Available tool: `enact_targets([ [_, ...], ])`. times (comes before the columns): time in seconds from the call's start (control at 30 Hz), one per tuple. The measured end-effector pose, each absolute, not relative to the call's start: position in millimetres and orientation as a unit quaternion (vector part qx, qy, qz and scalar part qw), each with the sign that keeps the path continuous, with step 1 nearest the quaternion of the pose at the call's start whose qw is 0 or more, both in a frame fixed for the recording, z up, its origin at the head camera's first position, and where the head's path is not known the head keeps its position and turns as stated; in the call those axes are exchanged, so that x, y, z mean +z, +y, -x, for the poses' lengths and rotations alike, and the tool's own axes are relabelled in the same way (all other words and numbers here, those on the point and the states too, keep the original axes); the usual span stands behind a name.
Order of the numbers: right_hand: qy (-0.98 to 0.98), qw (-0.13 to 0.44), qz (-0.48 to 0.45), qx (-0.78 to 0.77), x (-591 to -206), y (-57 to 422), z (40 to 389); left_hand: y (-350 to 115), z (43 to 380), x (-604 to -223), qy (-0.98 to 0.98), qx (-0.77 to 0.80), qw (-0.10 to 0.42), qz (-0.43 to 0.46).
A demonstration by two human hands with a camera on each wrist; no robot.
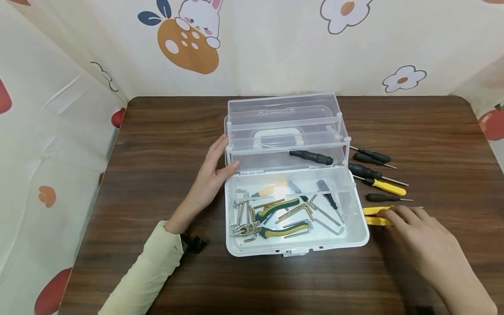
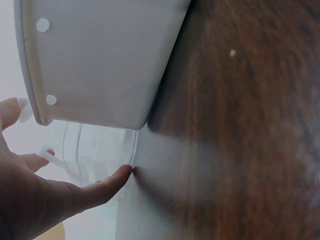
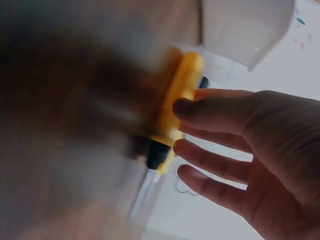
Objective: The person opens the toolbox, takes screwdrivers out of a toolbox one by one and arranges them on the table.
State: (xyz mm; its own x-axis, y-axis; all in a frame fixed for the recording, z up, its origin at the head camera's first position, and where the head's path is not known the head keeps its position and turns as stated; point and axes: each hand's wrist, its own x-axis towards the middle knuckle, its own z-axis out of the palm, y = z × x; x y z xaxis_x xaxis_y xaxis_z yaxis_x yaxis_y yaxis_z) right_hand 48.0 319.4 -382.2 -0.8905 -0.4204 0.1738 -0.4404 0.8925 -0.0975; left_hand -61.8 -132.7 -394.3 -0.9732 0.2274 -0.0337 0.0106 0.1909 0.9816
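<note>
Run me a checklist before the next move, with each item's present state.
1. Box open: ok; its clear trays are swung back.
2. Left hand at the trays: ok; it touches their left side.
3. Right hand at a yellow handle: ok; the thumb reaches it.
4. Grip firm enough to lift: cannot tell.
5. Box floor uncluttered: not ok; pliers and hex keys lie there.
6. All screwdrivers inside: not ok; black screwdrivers lie right of the box.

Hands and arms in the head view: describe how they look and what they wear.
The left hand and right hand are ungloved. The left sleeve is long and pale cream, with something black by its cuff; the right forearm shows no sleeve.
</note>
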Motion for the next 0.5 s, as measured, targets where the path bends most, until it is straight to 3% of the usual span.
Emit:
enact_targets([
  [0.27,-0.963,0.113,-0.210,0.125,-361.9,304.5,-22.3,-133.1,61.3,-393.3,0.773,0.623,0.086,-0.077],
  [0.5,-0.940,0.033,-0.140,0.310,-368.5,281.5,8.3,-133.0,61.9,-393.9,0.774,0.622,0.083,-0.083],
])
